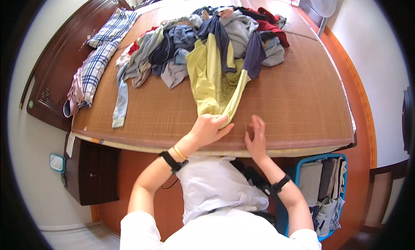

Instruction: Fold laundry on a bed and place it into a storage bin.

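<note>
A yellow-green top with navy sleeves (202, 81) stretches toward me from the front of a heap of clothes (183, 36) on the bed. My left hand (207, 129) has its fingers closed on the near end of this top, close to the bed's front edge. Just to the right of it, my right hand (256, 139) hovers over the mat with its fingers apart and nothing in them. Part of the top's far end lies among the grey and dark garments, so where it stops is hidden.
A brown woven mat (302, 103) covers the bed. Plaid pillows (96, 68) lie along the dark headboard (56, 68). At lower right stands a blue basket (296, 165) of folded clothes; a dark nightstand (101, 176) is at lower left. A white fan (325, 3) stands far right.
</note>
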